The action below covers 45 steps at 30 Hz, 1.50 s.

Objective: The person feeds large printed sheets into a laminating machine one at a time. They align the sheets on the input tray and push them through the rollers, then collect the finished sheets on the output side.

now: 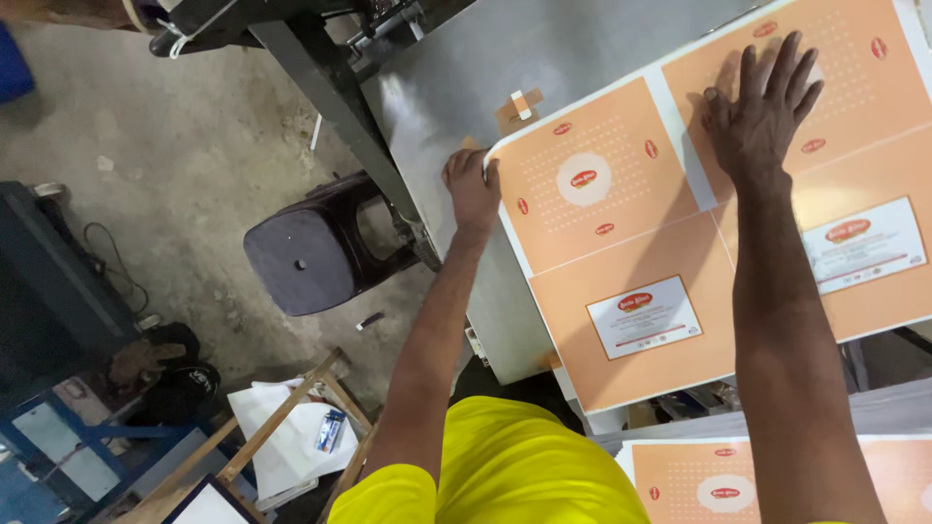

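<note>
A large printed sheet (631, 243), orange panels with white borders and label patches, lies on a grey metal machine table (456, 78). My left hand (471, 184) grips the sheet's left corner edge, fingers curled over it. My right hand (762, 107) rests flat on the sheet's upper panel, fingers spread wide. A stack of similar orange sheets (738, 480) sits below near my yellow shirt.
A dark plastic stool (311, 247) stands on the concrete floor left of the table. A black machine frame beam (330, 87) runs along the table's left side. A wooden frame (282, 417), white papers and dark bags lie at lower left.
</note>
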Tool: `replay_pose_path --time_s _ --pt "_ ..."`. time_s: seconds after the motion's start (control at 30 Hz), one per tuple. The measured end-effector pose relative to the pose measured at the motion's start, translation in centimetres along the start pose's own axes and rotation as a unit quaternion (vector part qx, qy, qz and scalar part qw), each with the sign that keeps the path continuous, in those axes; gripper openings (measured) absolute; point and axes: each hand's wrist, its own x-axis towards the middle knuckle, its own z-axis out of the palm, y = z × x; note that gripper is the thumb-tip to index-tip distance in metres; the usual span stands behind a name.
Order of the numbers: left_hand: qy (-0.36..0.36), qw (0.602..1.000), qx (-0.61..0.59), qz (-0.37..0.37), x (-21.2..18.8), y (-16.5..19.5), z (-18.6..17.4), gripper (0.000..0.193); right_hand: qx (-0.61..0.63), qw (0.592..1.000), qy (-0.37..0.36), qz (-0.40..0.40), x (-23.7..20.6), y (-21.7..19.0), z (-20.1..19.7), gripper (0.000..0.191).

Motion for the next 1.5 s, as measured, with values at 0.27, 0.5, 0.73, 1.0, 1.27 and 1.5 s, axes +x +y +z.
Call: replay_pose_path --time_s 0.27,0.5,0.73,1.0,1.27,1.5 --pt "-0.023 0.999 -0.019 -0.04 1.3 -3.2 -1.2 0.022 0.028 0.999 0.01 -0.014 -4.2 0.6 0.1 0.06" --pt "-0.043 0.998 -0.024 -0.05 2.2 -3.5 -1.9 0.02 0.061 0.992 0.112 -0.005 -16.2 2.2 -3.6 0.05" --pt "-0.041 0.999 0.007 -0.019 3.1 -2.6 -3.0 0.021 0.107 0.92 0.3 0.229 -28.7 6.1 -6.1 0.028" --pt "-0.121 0.964 0.027 0.237 -2.0 1.9 -3.6 0.033 0.563 0.489 0.329 0.579 -34.1 14.2 -2.8 0.019" --pt "-0.201 0.958 0.118 0.164 -3.8 5.1 -5.3 0.038 0.234 0.748 0.089 0.615 -33.4 12.2 1.7 0.031" --pt "-0.192 0.964 0.124 0.138 -4.7 5.3 -4.2 0.038 0.303 0.799 0.143 0.5 -32.9 10.9 2.7 0.046"
